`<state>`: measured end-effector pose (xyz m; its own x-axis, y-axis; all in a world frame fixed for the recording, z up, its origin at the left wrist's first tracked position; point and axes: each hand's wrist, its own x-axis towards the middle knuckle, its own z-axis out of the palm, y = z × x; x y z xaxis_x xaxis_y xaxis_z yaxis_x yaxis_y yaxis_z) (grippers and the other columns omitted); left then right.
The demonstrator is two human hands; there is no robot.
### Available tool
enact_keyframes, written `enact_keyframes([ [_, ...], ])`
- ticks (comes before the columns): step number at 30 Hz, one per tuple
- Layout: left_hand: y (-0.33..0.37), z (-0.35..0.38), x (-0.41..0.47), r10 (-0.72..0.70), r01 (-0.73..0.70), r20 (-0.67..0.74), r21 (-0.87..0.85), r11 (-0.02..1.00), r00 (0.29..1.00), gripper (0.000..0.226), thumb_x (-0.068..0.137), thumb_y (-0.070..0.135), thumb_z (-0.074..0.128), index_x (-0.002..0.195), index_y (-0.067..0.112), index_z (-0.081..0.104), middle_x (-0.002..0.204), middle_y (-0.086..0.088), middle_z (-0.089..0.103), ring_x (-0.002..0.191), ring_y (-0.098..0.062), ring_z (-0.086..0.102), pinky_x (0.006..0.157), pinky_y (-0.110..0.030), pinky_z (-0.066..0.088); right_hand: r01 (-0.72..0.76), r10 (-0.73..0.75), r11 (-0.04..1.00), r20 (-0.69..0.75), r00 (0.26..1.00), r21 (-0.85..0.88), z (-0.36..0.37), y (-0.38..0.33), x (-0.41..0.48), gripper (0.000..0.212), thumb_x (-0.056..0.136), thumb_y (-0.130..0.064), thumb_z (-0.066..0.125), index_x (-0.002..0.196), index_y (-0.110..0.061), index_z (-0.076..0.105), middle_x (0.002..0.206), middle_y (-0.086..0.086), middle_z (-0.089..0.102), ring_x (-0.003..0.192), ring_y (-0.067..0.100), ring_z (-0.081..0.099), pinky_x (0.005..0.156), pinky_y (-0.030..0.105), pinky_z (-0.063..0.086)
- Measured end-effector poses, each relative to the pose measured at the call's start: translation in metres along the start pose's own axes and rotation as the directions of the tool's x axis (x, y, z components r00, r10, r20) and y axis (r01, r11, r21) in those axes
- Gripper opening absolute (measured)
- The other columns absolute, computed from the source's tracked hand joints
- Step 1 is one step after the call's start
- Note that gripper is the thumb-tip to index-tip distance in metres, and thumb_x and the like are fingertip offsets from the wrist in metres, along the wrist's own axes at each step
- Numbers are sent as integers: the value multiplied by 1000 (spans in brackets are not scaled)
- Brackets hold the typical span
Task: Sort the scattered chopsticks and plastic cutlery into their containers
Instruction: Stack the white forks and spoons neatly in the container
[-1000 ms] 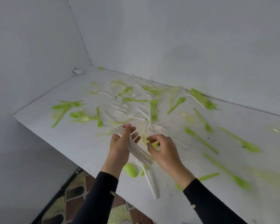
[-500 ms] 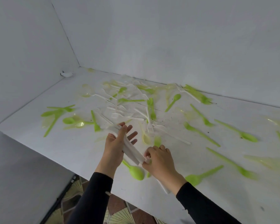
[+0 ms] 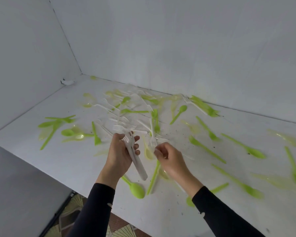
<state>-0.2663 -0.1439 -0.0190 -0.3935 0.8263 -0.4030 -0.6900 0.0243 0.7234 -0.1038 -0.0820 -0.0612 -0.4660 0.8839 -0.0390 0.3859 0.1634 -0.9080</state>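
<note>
Mainly, the coming move turns on the white fork (image 3: 152, 141) that lies on the bench (image 3: 72, 161) just beyond the fingertips (image 3: 157, 151) of the right hand (image 3: 171, 159). Its prongs point toward the near edge, so toward the hand, and its handle runs away toward the far edge. The long axis is therefore almost in line with the reach. The right hand is clearly the nearer one; the left is just beside it but is occupied.

The fingers of the right hand are curled with the tips drawn together. I cannot tell whether they already pinch something thin or hold nothing. The left hand (image 3: 120, 156) has fingers and thumb wrapped around a bundle of white forks (image 3: 138, 166). The prongs of the bundle are toward the far edge, and the handles stick out below the palm toward the near edge, close to a green spoon (image 3: 137, 189). No container is in view, and green and white cutlery is spread over most of the bench.

Compared with half a second ago, the right hand has left the lower end of the bundle, where it touched the handles. It has gone farther from the near edge, to the loose fork. The bundle is also held less slanted than before.
</note>
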Motion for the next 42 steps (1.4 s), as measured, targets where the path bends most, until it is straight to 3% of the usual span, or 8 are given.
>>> enact_keyframes([
  [4, -11, 19, 4, 25, -23, -34, 35, 999, 999, 20, 98, 14, 37, 105, 9, 56, 97, -11, 60, 62, -17, 50, 54, -27, 46, 32, -33, 976, 3, 999, 215, -33, -25, 10, 3, 92, -19, 67, 93, -16, 67, 82, -6, 69, 76, 4, 63, 71, 19, 51],
  [7, -23, 31, 3, 54, -55, 26, 70, 996, 998, 21, 102, 9, 40, 114, 7, 57, 112, -10, 70, 89, -22, 71, 73, -33, 58, 48, -59, 971, 38, 998, 234, -48, -33, 12, 5, 91, -17, 68, 95, -16, 70, 86, -5, 72, 79, 1, 65, 70, 12, 46],
  [13, -36, 50, 2, 20, -36, 168, 92, 995, 986, 33, 104, 9, 38, 136, 7, 45, 129, -9, 65, 117, -25, 64, 101, -50, 46, -11, -9, 965, 76, 997, 261, -73, -30, 9, 8, 102, -20, 47, 105, -20, 55, 96, 0, 65, 77, 13, 69, 70, 23, 53],
  [19, -51, 68, 0, 36, -24, 184, -71, 997, 982, 31, 105, 14, 33, 131, 11, 50, 134, -7, 62, 127, -21, 57, 105, -47, 43, -38, 23, 986, 88, 996, 164, -73, -16, 1, 15, 92, -42, 62, 98, -28, 61, 87, -16, 68, 79, 16, 64, 68, 26, 48],
  [29, -64, 81, -3, -76, 140, 181, -374, 917, 981, 38, 98, 16, 38, 128, -2, 53, 139, -19, 56, 135, -30, 46, 108, -47, 37, 41, -62, 982, 109, 992, 185, -93, -4, 9, 11, 87, -19, 73, 98, -19, 74, 92, -12, 74, 90, -2, 68, 80, 15, 51],
  [33, -78, 86, 0, -117, 166, 149, -375, 912, 982, 36, 104, 14, 32, 124, -5, 55, 141, -17, 54, 137, -30, 43, 115, -47, 30, 23, -41, 993, 151, 988, 118, -98, 4, 9, 9, 86, -17, 74, 95, -19, 76, 89, -11, 74, 88, -1, 68, 78, 18, 52],
  [38, -94, 86, 8, -125, 177, 146, -427, 887, 981, 41, 103, 11, 35, 143, 4, 42, 130, -8, 62, 122, -21, 60, 90, -44, 51, -103, 65, 982, 225, 972, 159, -105, 9, 2, 11, 88, -29, 71, 96, -23, 76, 88, -7, 75, 86, 5, 69, 83, 28, 53],
  [42, -101, 94, 11, -40, 52, 51, -247, 968, 998, 37, 105, 9, 36, 141, 3, 41, 140, -12, 55, 126, -23, 57, 90, -47, 52, -94, 36, 982, 327, 944, 162, -109, 10, -2, 21, 86, -29, 75, 104, -20, 72, 97, -2, 75, 94, 9, 70, 89, 29, 52],
])
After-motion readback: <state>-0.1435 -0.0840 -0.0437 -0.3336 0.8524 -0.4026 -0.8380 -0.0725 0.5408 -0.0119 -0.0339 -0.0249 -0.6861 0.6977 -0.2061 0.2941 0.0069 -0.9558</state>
